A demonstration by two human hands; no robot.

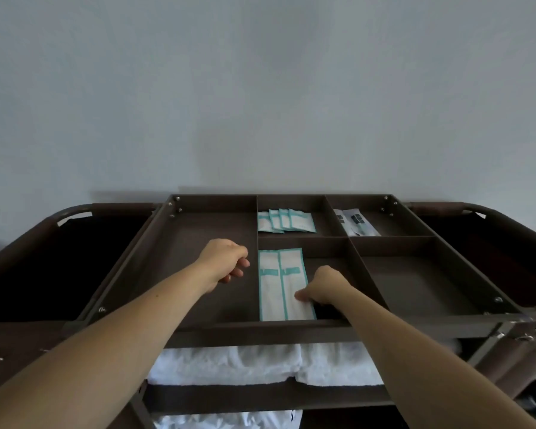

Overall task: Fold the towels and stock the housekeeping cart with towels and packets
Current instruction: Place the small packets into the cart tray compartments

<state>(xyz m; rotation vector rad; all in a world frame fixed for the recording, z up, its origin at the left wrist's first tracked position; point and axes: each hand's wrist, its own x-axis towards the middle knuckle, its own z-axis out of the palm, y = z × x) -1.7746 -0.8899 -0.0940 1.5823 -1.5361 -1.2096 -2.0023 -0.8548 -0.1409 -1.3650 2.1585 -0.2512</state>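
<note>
The brown housekeeping cart (291, 328) has a divided top tray. Two long white-and-teal packets (280, 283) lie side by side in the near middle compartment. My right hand (325, 287) pinches the near right corner of the right-hand long packet. My left hand (226, 260) hovers over the large left compartment with loosely curled fingers, holding nothing. Several small teal packets (287, 220) lie fanned in the far middle compartment. Grey-and-black packets (355, 222) sit in the far right compartment. Folded white towels (229, 365) fill the shelf below the tray.
Dark fabric bags hang at both ends of the cart, the left bag (59, 258) and the right bag (508, 252). The near right compartment (415, 283) holds nothing. More white towel (223, 421) shows on a lower shelf. A plain wall stands behind the cart.
</note>
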